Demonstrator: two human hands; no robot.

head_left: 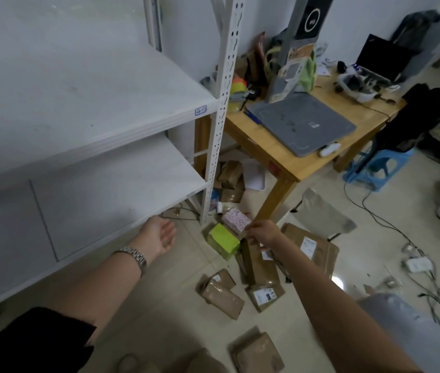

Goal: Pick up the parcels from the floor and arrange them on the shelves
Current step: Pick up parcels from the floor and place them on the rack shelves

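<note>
Finds parcels (222,298) all on floor, near shelf (121,181) post; none shelved yet. Holds left hand (159,235) spread, palm up, empty, just under shelf edge. Has right hand (263,234) at corner of pink box (236,219), beside green box (222,240); cannot tell whether fingers pinch it or only touch. Judged step: first pick. Recommend: grip pink box across short sides, lift clear of green box, support underneath with left hand, set flat at back of shelf, leaving room for rest.
</note>
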